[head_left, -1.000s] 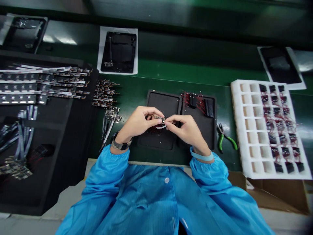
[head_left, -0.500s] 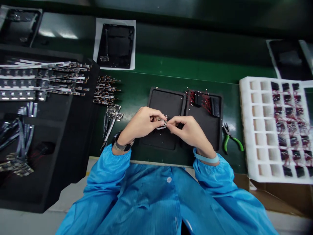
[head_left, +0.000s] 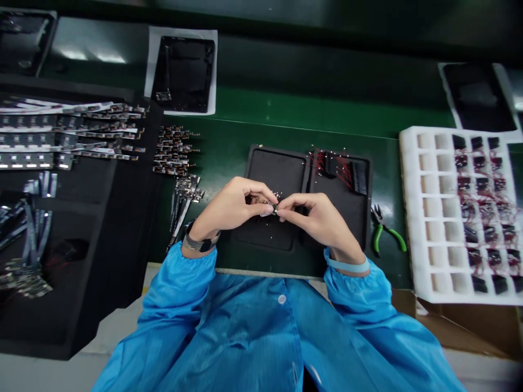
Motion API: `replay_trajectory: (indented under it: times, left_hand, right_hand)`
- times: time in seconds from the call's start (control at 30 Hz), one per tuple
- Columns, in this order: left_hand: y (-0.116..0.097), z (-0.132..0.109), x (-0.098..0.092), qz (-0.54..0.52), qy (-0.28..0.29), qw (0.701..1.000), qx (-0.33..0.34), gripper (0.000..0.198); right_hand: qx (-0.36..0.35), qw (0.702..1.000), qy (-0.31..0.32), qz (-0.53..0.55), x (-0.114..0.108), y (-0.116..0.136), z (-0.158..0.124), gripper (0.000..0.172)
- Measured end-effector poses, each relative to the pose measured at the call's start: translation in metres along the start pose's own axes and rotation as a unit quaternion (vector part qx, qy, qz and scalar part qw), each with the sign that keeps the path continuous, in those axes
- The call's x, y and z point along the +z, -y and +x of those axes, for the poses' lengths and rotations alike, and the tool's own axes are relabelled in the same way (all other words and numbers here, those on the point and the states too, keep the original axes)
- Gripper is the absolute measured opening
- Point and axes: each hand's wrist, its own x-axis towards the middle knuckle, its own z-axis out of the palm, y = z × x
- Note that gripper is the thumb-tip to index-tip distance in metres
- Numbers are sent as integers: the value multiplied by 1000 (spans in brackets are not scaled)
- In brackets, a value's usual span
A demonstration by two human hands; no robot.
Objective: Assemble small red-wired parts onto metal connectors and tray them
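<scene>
Above the left black tray (head_left: 261, 239), my left hand (head_left: 233, 206) pinches a small circuit board (head_left: 269, 209) with a pale strip below it. Opposite it, my right hand (head_left: 316, 215) has thumb and forefinger pressed together at the board's right end. Whatever lies between those right fingertips is too small to make out. Tiny white-tipped bits (head_left: 278, 195) show just behind the fingertips. Red-wired black parts (head_left: 359, 177) lie in the right black tray (head_left: 343, 218), beyond my right hand. Left of my left wrist lies a bunch of boards with ribbon cables (head_left: 186, 193).
Green-handled cutters (head_left: 384, 231) rest between the right tray and a white foam tray (head_left: 433, 299) of red-wired parts. A tall black bin (head_left: 98, 261) with boards and ribbon strips stands at left. Rows of small boards (head_left: 175, 149) lie beside it. A dark panel (head_left: 186, 73) sits behind.
The board between my fingertips has turned slightly, and the pale strip below it shows less. Both hands stay nearly in place. The view has shifted a little.
</scene>
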Motion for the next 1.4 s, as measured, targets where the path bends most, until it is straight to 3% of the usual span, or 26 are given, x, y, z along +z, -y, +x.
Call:
replay_trajectory:
  times: [0.33,0.8,1.03,1.13,1.27,1.4]
  left_hand:
    - [2,1,-1,-25,31,999,-3,11]
    - [-3,3,3,-12,16,1000,-21,7]
    - [-9,-2,2,3,-11,1000,-8,13]
    - [-22,-11,-2,6,-55,998,-2,18]
    - [-59,-23,-6,62,-116,991,17,31]
    - [-108,-10,-2,208,-146,963,88,18]
  right_hand:
    - [6,995,52,90,-3,-6,2,16]
    - [-7,993,65,95,-5,-12,4,18]
    - [-42,995,36,83,-6,-7,0,17]
    - [-76,995,-31,58,-22,-6,-7,26]
    - [-64,985,-159,-1,-57,-16,-18,22]
    - [-52,974,-215,-52,-84,-37,-27,24]
